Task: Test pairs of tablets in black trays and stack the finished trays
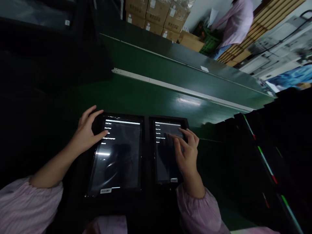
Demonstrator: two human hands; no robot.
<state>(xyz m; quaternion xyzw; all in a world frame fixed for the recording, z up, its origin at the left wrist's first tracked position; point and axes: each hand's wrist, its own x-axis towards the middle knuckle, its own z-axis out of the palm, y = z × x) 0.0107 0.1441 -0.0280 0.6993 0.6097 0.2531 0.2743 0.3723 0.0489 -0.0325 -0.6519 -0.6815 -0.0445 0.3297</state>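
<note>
Left tablet (122, 165) and right tablet (163, 162): side by side, slightly apart, before the wearer; screens lit, each with a white text menu. Left hand (85, 131): at left tablet's upper left edge, fingers spread, gripping nothing. Right hand (188, 149): over right tablet's screen, fingers loosely bent, holding nothing; contact cannot be told. Green surface (146, 99): beyond both, crossed by pale strip (170, 85).

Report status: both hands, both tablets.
Left hand at left tablet, upper-left edge. Right hand over right tablet, partly covering it. Menu text lit on both.
</note>
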